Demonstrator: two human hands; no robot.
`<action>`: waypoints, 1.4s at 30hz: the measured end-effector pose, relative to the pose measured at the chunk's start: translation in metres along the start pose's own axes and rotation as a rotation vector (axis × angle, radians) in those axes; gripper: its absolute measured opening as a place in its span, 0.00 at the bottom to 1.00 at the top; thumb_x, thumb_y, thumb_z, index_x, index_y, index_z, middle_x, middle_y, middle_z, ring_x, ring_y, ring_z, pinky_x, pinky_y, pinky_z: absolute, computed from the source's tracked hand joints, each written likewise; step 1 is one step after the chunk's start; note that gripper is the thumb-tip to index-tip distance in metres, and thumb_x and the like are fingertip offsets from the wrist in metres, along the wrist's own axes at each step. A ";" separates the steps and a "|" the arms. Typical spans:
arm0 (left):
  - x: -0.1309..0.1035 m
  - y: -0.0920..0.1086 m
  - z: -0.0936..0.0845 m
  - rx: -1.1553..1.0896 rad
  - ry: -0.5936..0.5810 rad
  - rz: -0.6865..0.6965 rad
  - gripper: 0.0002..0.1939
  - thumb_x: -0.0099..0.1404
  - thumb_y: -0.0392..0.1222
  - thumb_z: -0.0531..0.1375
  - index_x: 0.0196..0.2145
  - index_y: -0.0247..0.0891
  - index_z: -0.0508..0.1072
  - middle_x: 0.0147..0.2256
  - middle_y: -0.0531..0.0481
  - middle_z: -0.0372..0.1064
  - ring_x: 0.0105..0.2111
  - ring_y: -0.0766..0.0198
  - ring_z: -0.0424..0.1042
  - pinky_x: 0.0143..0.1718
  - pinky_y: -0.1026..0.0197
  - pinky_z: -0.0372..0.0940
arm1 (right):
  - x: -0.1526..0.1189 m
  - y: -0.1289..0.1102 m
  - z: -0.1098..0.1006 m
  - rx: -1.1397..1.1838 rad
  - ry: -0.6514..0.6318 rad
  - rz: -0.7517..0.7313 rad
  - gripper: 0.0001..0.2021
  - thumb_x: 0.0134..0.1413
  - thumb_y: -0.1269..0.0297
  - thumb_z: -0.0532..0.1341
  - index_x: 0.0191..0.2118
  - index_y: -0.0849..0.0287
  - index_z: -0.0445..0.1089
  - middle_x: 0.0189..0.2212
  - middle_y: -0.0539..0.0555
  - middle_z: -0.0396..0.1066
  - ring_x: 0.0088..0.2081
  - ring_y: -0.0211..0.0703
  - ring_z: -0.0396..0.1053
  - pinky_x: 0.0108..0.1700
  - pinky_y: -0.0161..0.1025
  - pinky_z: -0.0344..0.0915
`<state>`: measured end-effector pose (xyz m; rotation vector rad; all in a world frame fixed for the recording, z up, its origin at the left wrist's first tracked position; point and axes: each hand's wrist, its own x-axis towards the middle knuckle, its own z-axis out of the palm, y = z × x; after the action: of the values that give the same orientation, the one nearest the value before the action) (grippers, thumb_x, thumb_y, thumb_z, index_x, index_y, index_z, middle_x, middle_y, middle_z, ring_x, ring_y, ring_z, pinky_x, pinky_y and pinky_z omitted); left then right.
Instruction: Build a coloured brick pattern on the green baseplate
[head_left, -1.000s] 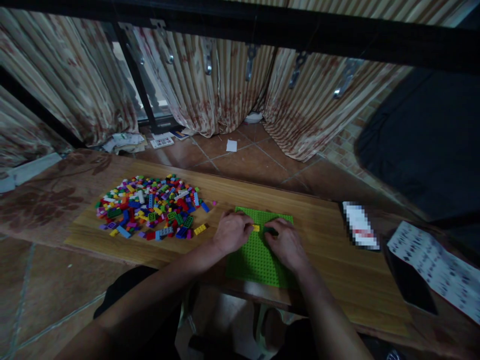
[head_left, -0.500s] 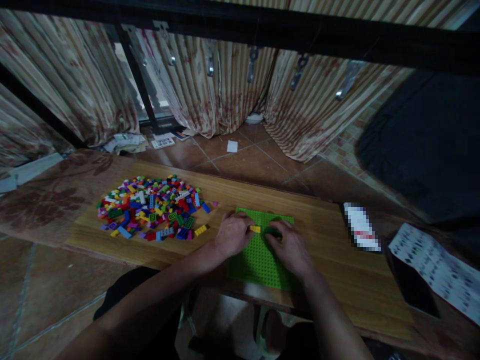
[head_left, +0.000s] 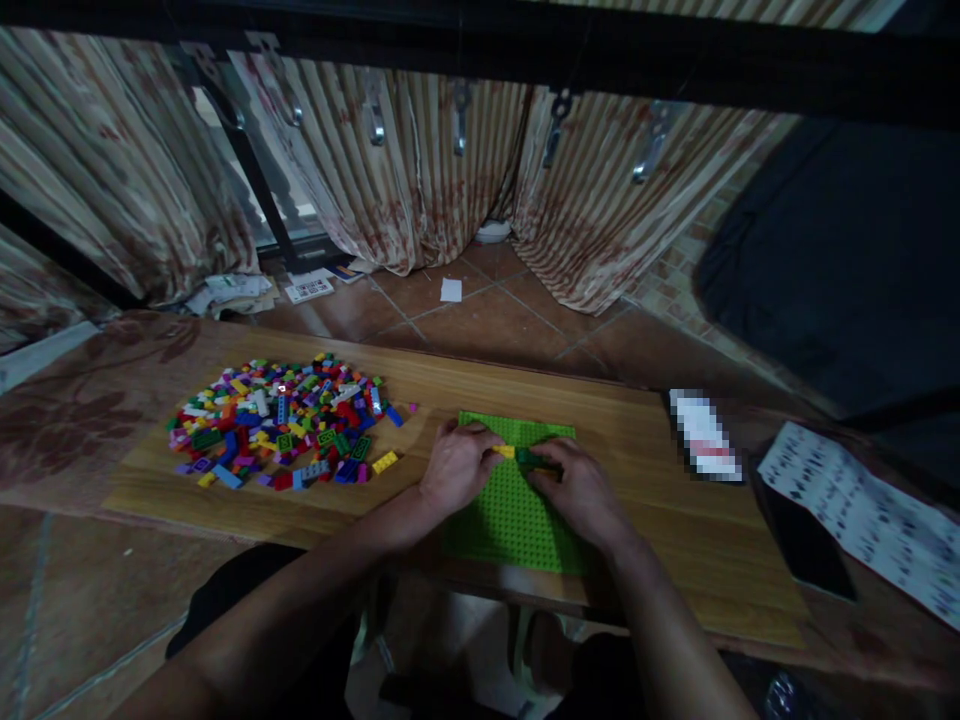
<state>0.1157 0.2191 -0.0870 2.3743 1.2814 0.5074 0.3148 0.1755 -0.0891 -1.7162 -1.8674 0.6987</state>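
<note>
My left hand (head_left: pixel 463 463) is closed on a yellow brick (head_left: pixel 505 452), which sticks out past its fingertips to the right. My right hand (head_left: pixel 576 482) pinches a dark green brick (head_left: pixel 529 456). Both bricks are end to end above the upper part of a bright green baseplate (head_left: pixel 517 530); whether they are joined I cannot tell. A bit of yellow or orange shows under the right fingers, mostly hidden. The baseplate lies on a wooden board (head_left: pixel 660 560).
A heap of mixed toy bricks (head_left: pixel 277 420) spreads over the board's left side, with a loose yellow brick (head_left: pixel 385 462) near it. On the right lie a blurred-out white item (head_left: pixel 705 435), a dark flat device (head_left: pixel 806 540) and a printed sheet (head_left: pixel 862 520).
The yellow and dark green bricks have come together; a gap showed between them before. More of the green brick is visible now. The whole view has shifted slightly.
</note>
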 end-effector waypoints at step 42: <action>0.003 0.014 0.009 0.152 -0.052 -0.047 0.08 0.64 0.37 0.56 0.33 0.40 0.77 0.36 0.46 0.74 0.42 0.55 0.70 0.51 0.48 0.59 | 0.018 -0.006 0.032 0.002 0.214 0.140 0.10 0.52 0.57 0.59 0.29 0.53 0.76 0.30 0.53 0.72 0.34 0.45 0.68 0.38 0.42 0.63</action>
<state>0.1320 0.2132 -0.0872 2.4562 1.3934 0.3428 0.2879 0.1916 -0.1087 -1.8554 -1.6139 0.5442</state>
